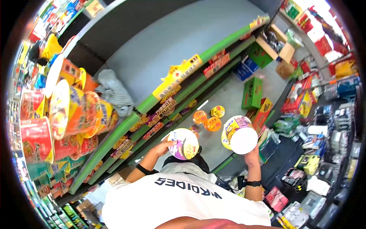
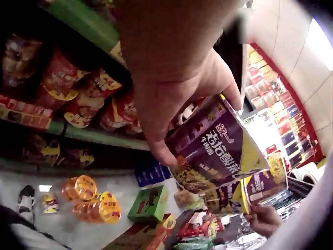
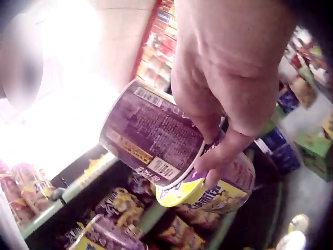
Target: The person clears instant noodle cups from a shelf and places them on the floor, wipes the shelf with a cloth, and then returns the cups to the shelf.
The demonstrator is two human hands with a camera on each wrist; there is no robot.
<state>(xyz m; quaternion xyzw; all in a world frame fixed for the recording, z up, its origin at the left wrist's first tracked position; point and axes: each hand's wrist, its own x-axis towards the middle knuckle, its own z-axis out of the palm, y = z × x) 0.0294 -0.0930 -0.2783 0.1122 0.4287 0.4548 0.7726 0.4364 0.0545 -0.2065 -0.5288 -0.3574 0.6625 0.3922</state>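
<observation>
My left hand (image 1: pixel 163 148) grips a purple and yellow noodle tub (image 1: pixel 183 144) by its side, its round lid facing up at the head camera. In the left wrist view the fingers and thumb of that hand (image 2: pixel 179 99) are spread round the purple tub (image 2: pixel 216 146). My right hand (image 1: pixel 251 156) holds two tubs end to end, the nearer one showing its white base (image 1: pixel 244 141). The right wrist view shows this hand (image 3: pixel 223 104) pinching where the dark purple tub (image 3: pixel 156 135) meets the yellow and purple one (image 3: pixel 213 192).
A long grey shelf (image 1: pixel 164 42) with a green edge runs above lower stocked shelves. Noodle tubs (image 1: pixel 36 139) and a striped cloth (image 1: pixel 115 92) stand at the left. Several orange tubs (image 1: pixel 212 124) and a green box (image 1: pixel 252 93) are on the floor; mixed goods lie at the right.
</observation>
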